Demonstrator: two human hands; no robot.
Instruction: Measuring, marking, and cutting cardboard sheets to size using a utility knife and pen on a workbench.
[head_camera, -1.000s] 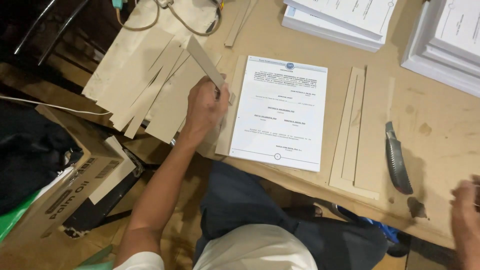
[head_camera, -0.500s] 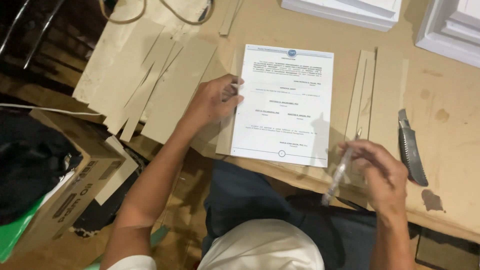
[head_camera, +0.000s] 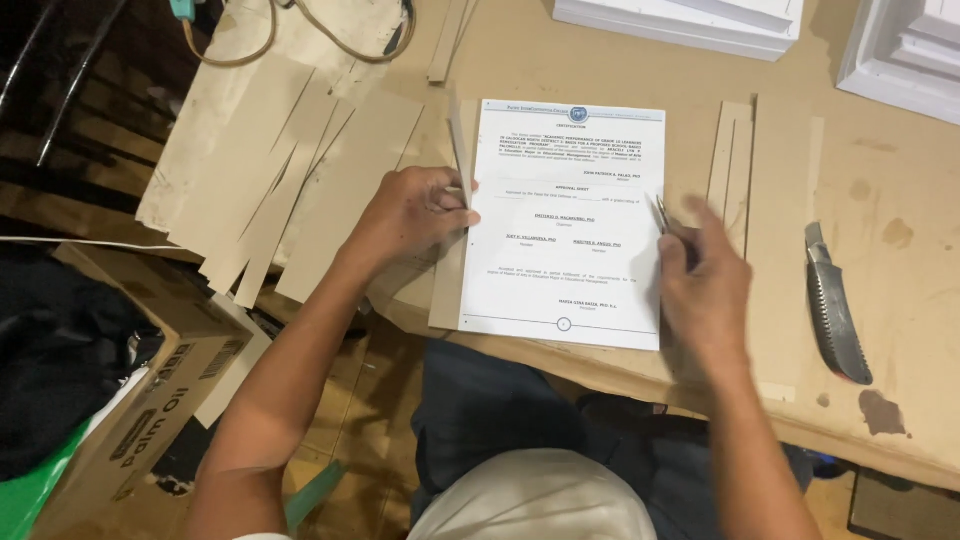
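A worn brown fibreboard worktable fills the head view, with stacks of white paper along its far edge and a dark floor below. The left hand presses flat, fingers spread, on the left margin of a white printed paper sheaf, pinning it over a narrow tan cardboard strip so the edges stay aligned. The right hand is closed around a thin metal-tipped tool at the sheaf's right edge. A grey serrated utility knife lies apart to the right. Cut tan cardboard strips fan out to the left, above a brown cardboard box.
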